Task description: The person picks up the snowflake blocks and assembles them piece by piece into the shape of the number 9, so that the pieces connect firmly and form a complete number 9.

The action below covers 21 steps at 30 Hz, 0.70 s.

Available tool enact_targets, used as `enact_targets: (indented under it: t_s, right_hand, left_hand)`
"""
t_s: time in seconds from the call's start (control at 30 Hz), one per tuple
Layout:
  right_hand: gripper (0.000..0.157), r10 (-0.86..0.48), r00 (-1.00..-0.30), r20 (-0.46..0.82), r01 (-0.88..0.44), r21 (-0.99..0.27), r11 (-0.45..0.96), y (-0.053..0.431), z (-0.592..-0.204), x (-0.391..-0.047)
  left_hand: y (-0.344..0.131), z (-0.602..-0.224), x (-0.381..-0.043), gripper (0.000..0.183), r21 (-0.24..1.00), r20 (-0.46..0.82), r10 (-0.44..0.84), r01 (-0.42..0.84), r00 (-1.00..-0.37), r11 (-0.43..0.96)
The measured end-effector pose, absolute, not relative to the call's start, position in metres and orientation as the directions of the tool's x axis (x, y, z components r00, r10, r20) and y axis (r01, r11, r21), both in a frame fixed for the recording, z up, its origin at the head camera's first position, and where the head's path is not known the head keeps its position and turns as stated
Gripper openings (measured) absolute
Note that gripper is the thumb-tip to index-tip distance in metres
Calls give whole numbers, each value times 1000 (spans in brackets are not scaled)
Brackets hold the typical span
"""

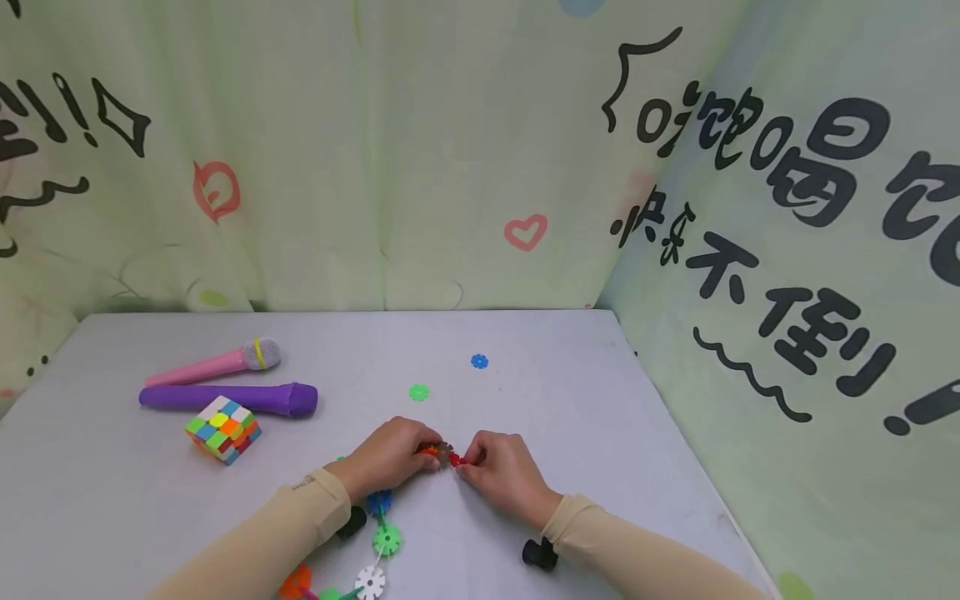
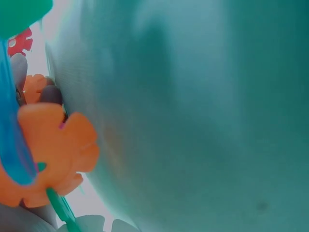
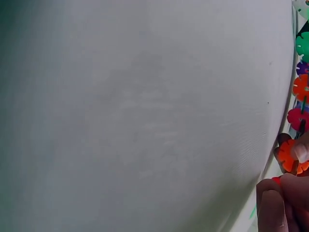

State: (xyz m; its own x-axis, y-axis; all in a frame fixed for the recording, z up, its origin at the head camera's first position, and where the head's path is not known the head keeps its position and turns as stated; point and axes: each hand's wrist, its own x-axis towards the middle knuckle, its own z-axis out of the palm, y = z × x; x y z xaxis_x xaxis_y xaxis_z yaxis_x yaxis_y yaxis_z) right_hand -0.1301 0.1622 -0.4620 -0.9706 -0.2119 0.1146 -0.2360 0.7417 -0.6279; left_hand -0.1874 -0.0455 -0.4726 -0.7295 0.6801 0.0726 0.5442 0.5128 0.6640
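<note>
My left hand (image 1: 393, 457) pinches an orange notched plastic disc (image 1: 428, 451) at the end of a chain of interlocking snowflake discs. A brown disc (image 1: 445, 453) sits between the two hands, next to the orange one. From the right, my right hand (image 1: 508, 475) pinches a small red disc (image 1: 456, 459), its edge right at the brown disc. The right wrist view shows that red disc (image 3: 276, 180) mostly hidden by fingers. More of the chain, with a blue disc (image 1: 379, 502), a green disc (image 1: 387, 540) and a white disc (image 1: 371, 582), hangs together below the left forearm.
Loose on the white table (image 1: 570, 392) lie a green disc (image 1: 418, 392) and a blue disc (image 1: 479, 361). At left are a pink microphone (image 1: 213, 364), a purple microphone (image 1: 232, 399) and a puzzle cube (image 1: 222, 430). A black object (image 1: 540, 555) shows beside the right sleeve.
</note>
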Motion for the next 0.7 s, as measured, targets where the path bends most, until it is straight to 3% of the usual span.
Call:
enact_targets:
  t_s: [0.47, 0.7]
  right_hand:
    - [21, -233, -969, 87, -231, -655, 719, 163, -460, -133]
    - [24, -357, -931, -73, -212, -687, 695, 179, -451, -142]
  left_hand:
    - [-43, -470, -187, 20, 645, 62, 670, 542, -740, 539]
    - [-44, -468, -185, 27, 649, 36, 674, 530, -738, 546]
